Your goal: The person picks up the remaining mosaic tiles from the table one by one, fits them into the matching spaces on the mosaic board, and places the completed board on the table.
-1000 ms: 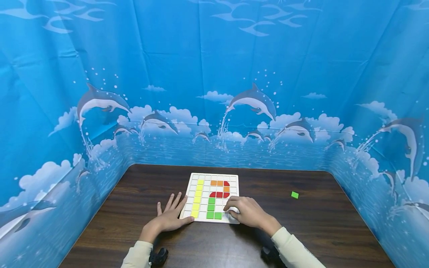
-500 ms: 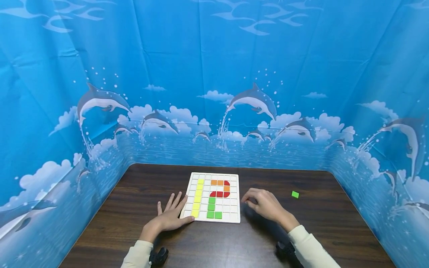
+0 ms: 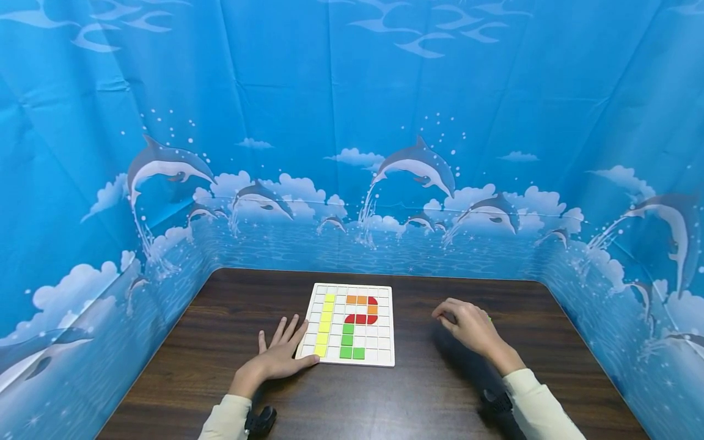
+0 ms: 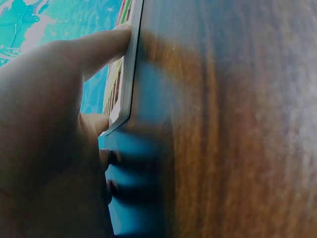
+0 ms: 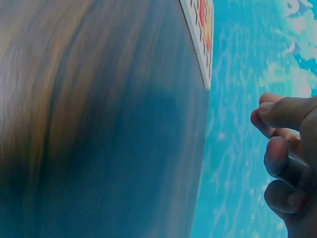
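My left hand (image 3: 280, 357) lies with spread fingers at the left edge of a white grid board (image 3: 385, 336), its thumb on the near left corner. In the left wrist view the thumb (image 4: 106, 47) rests along the board's edge. Coloured tiles sit on the board: a yellow column (image 3: 326, 324), a curve of orange and red tiles (image 3: 360, 319), and several green tiles (image 3: 346, 341). My right hand (image 3: 467, 324) is above the table to the board's right, fingers loosely bent, nothing seen between them. Behind it shows a sliver of a loose green tile (image 3: 489, 318), mostly hidden.
The dark wooden table (image 3: 352, 403) has rounded far corners. A blue curtain (image 3: 286, 153) printed with dolphins encloses its back and sides. Black straps with devices are worn on both wrists.
My right hand has left the board's near right part and moved rightward over the table, now covering most of the loose green tile. The left hand and the board stay put.
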### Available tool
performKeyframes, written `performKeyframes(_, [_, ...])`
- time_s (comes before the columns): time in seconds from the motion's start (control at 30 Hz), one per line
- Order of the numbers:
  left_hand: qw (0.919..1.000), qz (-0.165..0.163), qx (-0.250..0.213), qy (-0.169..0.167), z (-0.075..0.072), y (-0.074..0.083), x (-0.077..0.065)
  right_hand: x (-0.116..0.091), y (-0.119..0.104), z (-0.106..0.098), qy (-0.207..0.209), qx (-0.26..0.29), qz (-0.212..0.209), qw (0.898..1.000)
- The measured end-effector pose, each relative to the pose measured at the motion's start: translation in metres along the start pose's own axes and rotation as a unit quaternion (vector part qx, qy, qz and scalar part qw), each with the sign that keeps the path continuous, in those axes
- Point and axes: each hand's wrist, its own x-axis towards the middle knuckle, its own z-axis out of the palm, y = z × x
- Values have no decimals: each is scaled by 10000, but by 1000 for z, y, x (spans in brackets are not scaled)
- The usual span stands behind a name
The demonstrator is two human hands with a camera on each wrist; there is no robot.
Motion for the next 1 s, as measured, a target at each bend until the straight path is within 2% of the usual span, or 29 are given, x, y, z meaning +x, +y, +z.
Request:
performKeyframes(0.2, [10000,76,20,45,2,-4,1,-9,25,-13,261,-258,380,9986])
performKeyframes(0.33, [9999,90,-38,64,1,-3,0,-15,41,-19,244,-385,608,9971])
performKeyframes(0.37, [9999,115,1,71,3,-6,2,-17,46,-19,219,-422,661,9967])
performKeyframes(0.6, [10000,-55,-21,-25,0,-2,0,-28,75,-22,-106,-569,1109,9921])
performKeyframes(0.73, [10000,-11,-15,-18,1,-2,0,-34,88,-21,-314,-608,1400,9878])
performKeyframes(1.0, [10000,-17,31,-26,0,-2,2,-41,100,-17,-656,-682,1745,9801])
